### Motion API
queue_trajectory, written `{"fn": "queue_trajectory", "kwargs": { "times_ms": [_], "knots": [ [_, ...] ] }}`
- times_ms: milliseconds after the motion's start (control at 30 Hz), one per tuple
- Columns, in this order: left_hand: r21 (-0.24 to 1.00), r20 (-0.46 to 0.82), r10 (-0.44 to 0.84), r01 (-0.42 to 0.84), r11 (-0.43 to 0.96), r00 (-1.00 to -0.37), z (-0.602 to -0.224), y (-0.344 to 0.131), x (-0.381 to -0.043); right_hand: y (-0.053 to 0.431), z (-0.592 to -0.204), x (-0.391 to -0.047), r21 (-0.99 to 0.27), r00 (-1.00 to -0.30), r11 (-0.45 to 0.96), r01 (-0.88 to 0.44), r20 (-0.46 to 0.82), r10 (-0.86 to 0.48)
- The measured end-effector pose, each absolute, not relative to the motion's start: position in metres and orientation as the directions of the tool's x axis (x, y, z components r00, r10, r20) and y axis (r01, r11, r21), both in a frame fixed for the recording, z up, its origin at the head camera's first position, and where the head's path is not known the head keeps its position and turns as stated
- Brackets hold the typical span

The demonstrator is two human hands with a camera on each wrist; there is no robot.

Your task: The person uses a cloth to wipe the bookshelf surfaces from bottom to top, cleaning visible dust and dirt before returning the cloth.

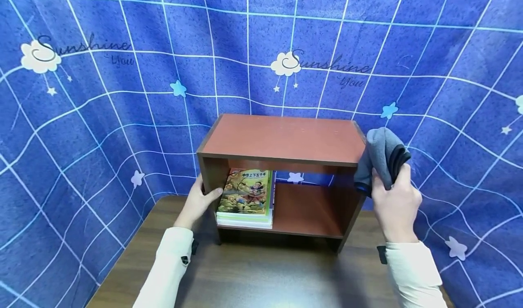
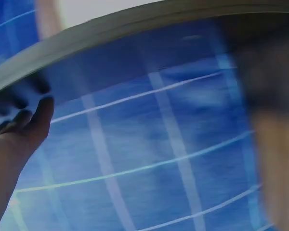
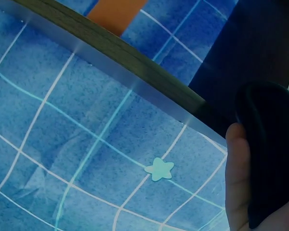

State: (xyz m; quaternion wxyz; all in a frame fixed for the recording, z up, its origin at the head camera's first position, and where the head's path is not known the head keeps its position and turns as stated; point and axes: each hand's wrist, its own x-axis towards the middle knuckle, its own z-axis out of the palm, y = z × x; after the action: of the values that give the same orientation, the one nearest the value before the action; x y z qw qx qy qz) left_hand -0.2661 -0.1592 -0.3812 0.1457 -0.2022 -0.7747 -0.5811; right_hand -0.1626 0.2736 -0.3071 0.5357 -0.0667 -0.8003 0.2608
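A small brown wooden shelf (image 1: 282,138) with a reddish top stands on the table. My left hand (image 1: 198,203) grips its left side panel (image 1: 212,176), thumb at the front edge and fingers along the outer side. In my right hand (image 1: 395,206) is a bunched grey cloth (image 1: 382,156) with a dark edge, held at the shelf's upper right corner. The right wrist view shows this cloth (image 3: 274,149) as a dark bundle against the fingers. Inside the shelf, at the left, lies a stack of books (image 1: 247,194) with a colourful illustrated cover on top.
The wood-grain table (image 1: 261,271) extends in front of the shelf and to both sides. A blue curtain (image 1: 163,108) with white grid lines, clouds and stars hangs behind and around it. To the right of the books shows the shelf's reddish bottom board (image 1: 306,208).
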Motion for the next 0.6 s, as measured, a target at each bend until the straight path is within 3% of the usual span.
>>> {"fn": "queue_trajectory", "kwargs": {
  "times_ms": [200, 333, 600],
  "knots": [
    [0.749, 0.632, 0.19, 0.655, 0.101, -0.752, -0.324, -0.159, -0.265, 0.275, -0.311, -0.163, -0.516, -0.408, 0.833, -0.199, 0.817, 0.408],
    [0.659, 0.726, 0.166, 0.744, 0.107, -0.667, -0.305, -0.155, -0.274, 0.276, -0.313, -0.164, -0.55, -0.401, 0.806, -0.219, 0.804, 0.44],
    [0.634, 0.748, 0.167, 0.766, 0.11, -0.643, -0.302, -0.155, -0.279, 0.233, -0.343, -0.162, -0.746, -0.332, 0.64, -0.184, 0.66, 0.674]
  ]
}}
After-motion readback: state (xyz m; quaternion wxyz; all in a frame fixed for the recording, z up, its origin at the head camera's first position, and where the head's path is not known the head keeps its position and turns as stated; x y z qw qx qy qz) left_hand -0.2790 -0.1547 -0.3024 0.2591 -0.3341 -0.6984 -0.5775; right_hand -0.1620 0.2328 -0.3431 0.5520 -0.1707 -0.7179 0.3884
